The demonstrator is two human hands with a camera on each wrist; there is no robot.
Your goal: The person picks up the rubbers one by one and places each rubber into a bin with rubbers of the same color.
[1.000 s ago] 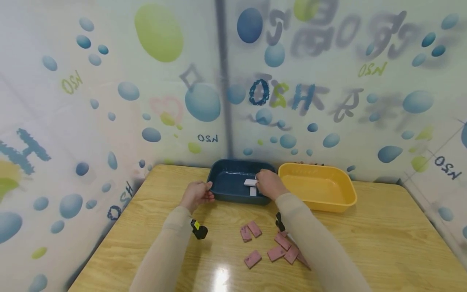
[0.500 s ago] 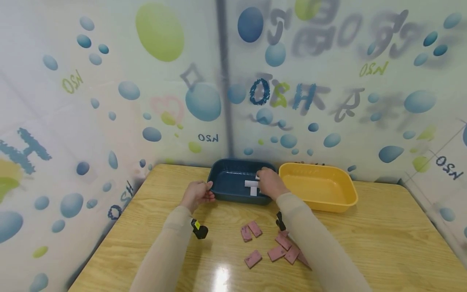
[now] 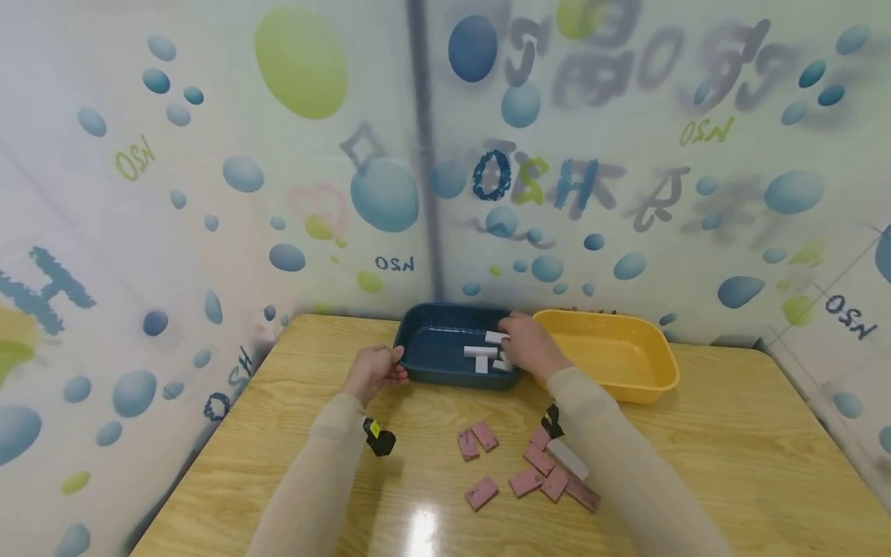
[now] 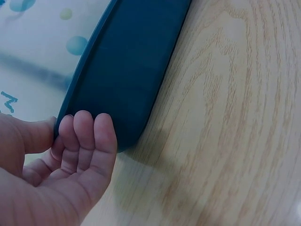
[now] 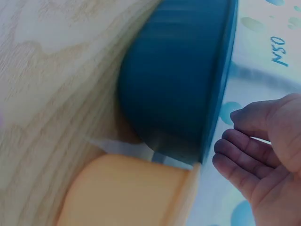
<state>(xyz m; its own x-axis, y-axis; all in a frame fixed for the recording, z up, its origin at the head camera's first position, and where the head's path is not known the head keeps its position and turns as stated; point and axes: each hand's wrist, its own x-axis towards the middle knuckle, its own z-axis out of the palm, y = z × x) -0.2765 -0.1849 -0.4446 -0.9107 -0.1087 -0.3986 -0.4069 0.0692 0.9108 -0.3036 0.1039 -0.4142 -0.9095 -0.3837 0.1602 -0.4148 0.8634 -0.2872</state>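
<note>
My left hand [image 3: 376,371] pinches the left front corner of a dark blue plastic tray [image 3: 431,377]. In the left wrist view its thumb lies at the rim and its fingers [image 4: 83,125] press the outer wall [image 4: 127,70]. Inside the tray, toward its right end, lie several white blocks, among them one lying lengthwise [image 3: 480,352] and one end-on [image 3: 482,364]. My right hand [image 3: 532,344] is over the tray's right end, its fingertips beside another white block [image 3: 496,338]. In the right wrist view that hand [image 5: 256,150] has loosely bent fingers with nothing between them.
A yellow tray [image 3: 605,391] stands right of the blue one. Several pink blocks [image 3: 527,481] lie on the wooden table [image 3: 313,495] nearer me, with a white block [image 3: 567,459] among them by my right sleeve. A printed curtain [image 3: 334,155] rises behind the trays.
My right hand has let go of a white block in the blue tray and drawn back to the right, uncovering more white blocks. The left hand keeps its place on the tray.
</note>
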